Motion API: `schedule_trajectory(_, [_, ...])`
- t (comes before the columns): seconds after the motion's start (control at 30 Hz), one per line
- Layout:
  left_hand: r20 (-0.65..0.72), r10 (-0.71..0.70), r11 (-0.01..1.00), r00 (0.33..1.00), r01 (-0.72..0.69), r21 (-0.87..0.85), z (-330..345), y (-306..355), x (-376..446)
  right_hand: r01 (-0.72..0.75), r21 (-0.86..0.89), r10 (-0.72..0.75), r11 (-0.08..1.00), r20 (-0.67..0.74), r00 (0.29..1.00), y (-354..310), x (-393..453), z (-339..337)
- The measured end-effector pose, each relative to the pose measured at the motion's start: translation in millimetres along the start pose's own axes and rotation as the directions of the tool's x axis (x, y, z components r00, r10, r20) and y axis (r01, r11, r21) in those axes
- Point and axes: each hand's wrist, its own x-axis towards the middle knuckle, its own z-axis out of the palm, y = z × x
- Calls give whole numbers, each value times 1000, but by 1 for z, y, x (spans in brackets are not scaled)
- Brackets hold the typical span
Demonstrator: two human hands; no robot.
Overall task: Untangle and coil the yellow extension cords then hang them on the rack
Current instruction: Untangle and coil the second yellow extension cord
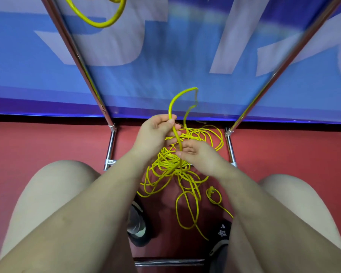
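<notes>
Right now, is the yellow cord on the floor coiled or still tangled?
Tangled. The yellow cord lies in loose crossing loops on the red floor; both hands, left hand and right hand, hold one strand.

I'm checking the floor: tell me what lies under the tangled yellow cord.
Under the tangled yellow cord only the red floor shows through its loops. The hands and forearms cover part of the pile.

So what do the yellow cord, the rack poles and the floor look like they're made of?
Yellow cord: flexible plastic or rubber jacket, slightly glossy; it bends into loose loops. Rack poles: polished metal, likely chromed steel, with bright mirror-like streaks. Floor: smooth red surface, perhaps vinyl or painted; can't tell which.
</notes>
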Motion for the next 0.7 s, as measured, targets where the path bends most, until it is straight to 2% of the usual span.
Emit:
schedule_trajectory(0.13, [-51,-33,986,998,25,-163,-1,4,2,78,-229,-108,970,-120,987,1,7,-1])
schedule_trajectory(0.17, [-53,-41,977,998,29,-213,-2,5,3,85,-238,-122,968,-144,982,0,8,-2])
schedule_trajectory(0.23, [-19,-56,959,998,48,-279,-2,5,7,92,-116,-113,989,-193,975,-4,8,-3])
schedule_trajectory(0.3, [53,-89,983,995,96,-153,-2,-2,8,96,75,-73,993,-264,962,-13,8,-6])
schedule_trajectory(0.37, [192,-136,985,972,112,133,1,-14,4,83,247,3,965,-328,945,-22,6,-10])
schedule_trajectory(0.43, [288,-179,926,941,62,372,1,-23,1,74,351,60,933,-357,932,-29,4,-15])
schedule_trajectory(0.5, [304,-157,858,940,-22,513,-1,-26,1,107,466,77,878,-360,930,-45,0,-22])
schedule_trajectory(0.57, [316,-107,815,942,-99,571,-2,-23,1,170,546,56,821,-373,926,-66,0,-30])
schedule_trajectory(0.7, [244,-8,869,970,-114,482,-4,-12,-1,203,539,37,818,-401,915,-100,2,-36])
